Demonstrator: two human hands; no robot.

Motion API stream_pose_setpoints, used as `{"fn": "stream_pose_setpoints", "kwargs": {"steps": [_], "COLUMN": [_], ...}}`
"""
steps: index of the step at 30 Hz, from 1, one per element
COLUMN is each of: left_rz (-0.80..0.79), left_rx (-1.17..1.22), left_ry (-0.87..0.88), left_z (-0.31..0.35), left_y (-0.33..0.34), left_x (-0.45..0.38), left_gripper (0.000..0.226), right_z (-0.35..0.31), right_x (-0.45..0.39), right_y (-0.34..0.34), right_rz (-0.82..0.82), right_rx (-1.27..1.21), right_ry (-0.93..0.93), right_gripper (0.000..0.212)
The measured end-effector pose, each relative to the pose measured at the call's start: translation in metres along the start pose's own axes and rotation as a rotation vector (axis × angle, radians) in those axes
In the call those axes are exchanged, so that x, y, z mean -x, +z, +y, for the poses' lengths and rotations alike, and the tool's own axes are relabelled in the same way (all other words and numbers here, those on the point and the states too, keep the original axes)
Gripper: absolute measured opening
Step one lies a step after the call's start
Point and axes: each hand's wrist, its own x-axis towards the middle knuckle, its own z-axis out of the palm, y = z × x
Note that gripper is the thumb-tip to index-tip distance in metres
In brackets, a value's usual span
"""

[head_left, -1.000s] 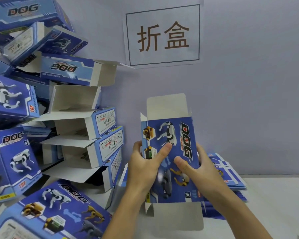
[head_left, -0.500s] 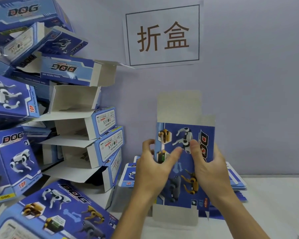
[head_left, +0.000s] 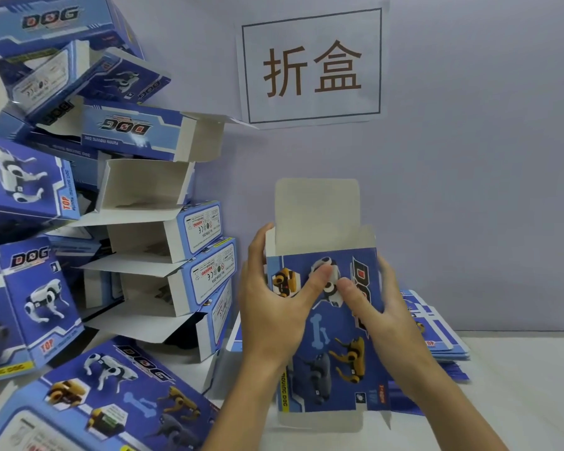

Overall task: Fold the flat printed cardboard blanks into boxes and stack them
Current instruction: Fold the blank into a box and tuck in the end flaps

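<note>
Left hand point(head_left: 274, 307) and right hand point(head_left: 381, 307) grip an upright printed dog box point(head_left: 326, 330) from either side, thumbs on its front, above the table point(head_left: 518, 385), right of the stacked folded boxes point(head_left: 137, 222).

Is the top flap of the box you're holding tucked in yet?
No, open. The top flap stands straight up above the box, its plain inner face showing.

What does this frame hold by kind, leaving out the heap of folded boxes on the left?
Hands: 2, left hand and right hand
Box being folded: 1
Stack of flat blanks: 1
Wall sign: 1
Total: 5
</note>
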Motion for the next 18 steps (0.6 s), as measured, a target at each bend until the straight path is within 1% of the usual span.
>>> {"fn": "stream_pose_setpoints", "kwargs": {"steps": [3,6,8,10,12,13,15,18], "left_rz": [-0.009,-0.027,-0.023,0.002,0.021,0.019,0.005,-0.025], "left_rx": [-0.006,-0.035,-0.064,-0.108,-0.119,-0.125,-0.139,-0.113], "left_ry": [-0.008,0.005,0.020,0.043,0.055,0.056,0.048,0.022], "left_z": [0.000,-0.001,0.000,0.003,0.005,0.005,0.006,0.006], "left_y": [0.005,0.008,0.007,0.006,0.007,0.007,0.007,0.005], "left_x": [0.003,0.004,0.005,0.005,0.005,0.005,0.005,0.003], "left_gripper": [0.083,0.082,0.074,0.060,0.048,0.046,0.046,0.051], "right_z": [-0.006,-0.009,-0.009,-0.009,-0.010,-0.010,-0.012,-0.016], "right_x": [0.000,0.000,0.001,0.001,0.000,0.000,0.000,-0.002], "right_y": [-0.005,-0.005,-0.003,-0.002,-0.002,-0.002,-0.004,-0.007], "right_rz": [0.021,0.013,-0.006,-0.012,-0.017,-0.022,-0.039,-0.086], "right_rx": [0.007,-0.069,-0.114,-0.117,-0.096,-0.088,-0.073,-0.054], "right_ry": [-0.068,-0.142,-0.132,-0.110,-0.114,-0.122,-0.132,-0.109], "right_gripper": [0.076,0.069,0.067,0.064,0.056,0.049,0.036,0.028]}}
